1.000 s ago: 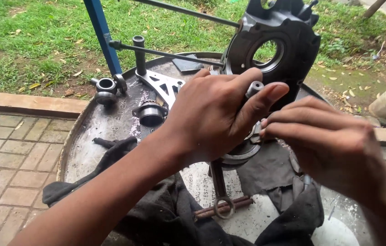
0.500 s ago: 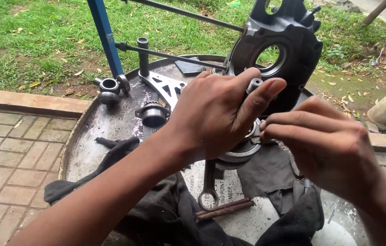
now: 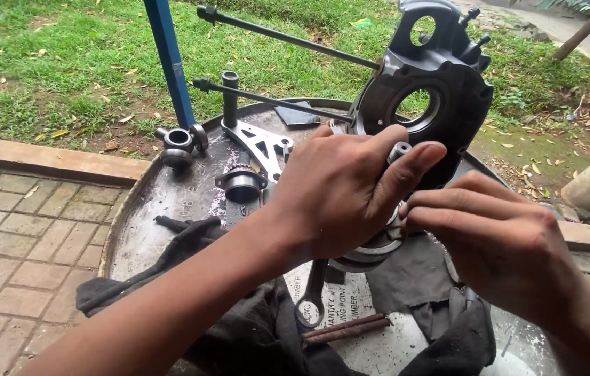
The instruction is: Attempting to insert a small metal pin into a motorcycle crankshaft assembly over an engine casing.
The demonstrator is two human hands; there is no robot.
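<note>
1. Two bare hands meet just below the dark engine cover (image 3: pixel 441 104), which stands upright at the far edge of the round metal desk (image 3: pixel 170 209).
2. Left hand (image 3: pixel 340 191): its fingers are curled over a round metal part (image 3: pixel 371 252) sitting right under the cover, with the forefinger stretched up beside a small grey sleeve (image 3: pixel 399 150). How tightly it grips I cannot tell, since the palm hides the contact.
3. Right hand (image 3: pixel 500 244): its fingers are pinched nearly shut, their tips at the rim of the round part; whatever small piece they hold is hidden.
4. To do this step well, I judge the left hand should keep the round part steady and square against the cover, while the right works with fingertip pressure only, so that nothing small slips into the black rags (image 3: pixel 253 334) in front of the cover.
5. Other things: a ring spanner (image 3: pixel 311 303) hangs down below the left hand, two rusty rods (image 3: pixel 347 329) lie in front of the cover, and a triangular bracket (image 3: pixel 260 143) and a bearing cup (image 3: pixel 241 184) sit to its left.
6. Compared with the frame half a second ago, both hands keep their places against the cover; the spanner stays beneath the left hand, and the camera has only shifted slightly.
</note>
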